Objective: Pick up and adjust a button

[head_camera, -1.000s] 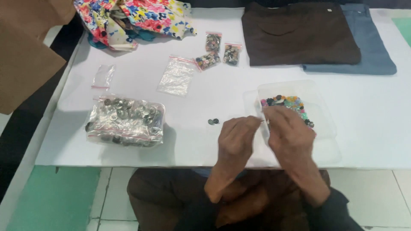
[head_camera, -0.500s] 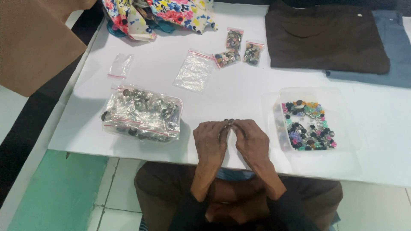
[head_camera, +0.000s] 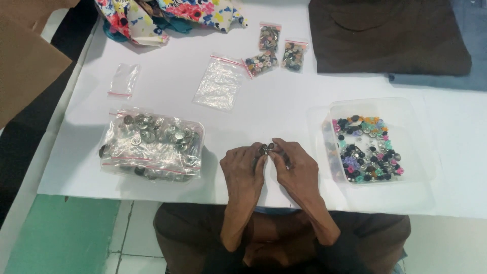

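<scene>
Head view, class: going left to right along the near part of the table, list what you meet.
Bags of metal buttons → left hand → right hand → clear tub of coloured buttons.

Bare white table [head_camera: 284, 109] lies open ahead, flanked by metal-button bags [head_camera: 152, 144] and the clear tub [head_camera: 375, 142].

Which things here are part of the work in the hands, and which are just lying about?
In use: left hand, right hand, small buttons pinched between them, tub of coloured buttons.

Lying about: bags of metal buttons, empty bags, brown cloth, flowered cloth.
</scene>
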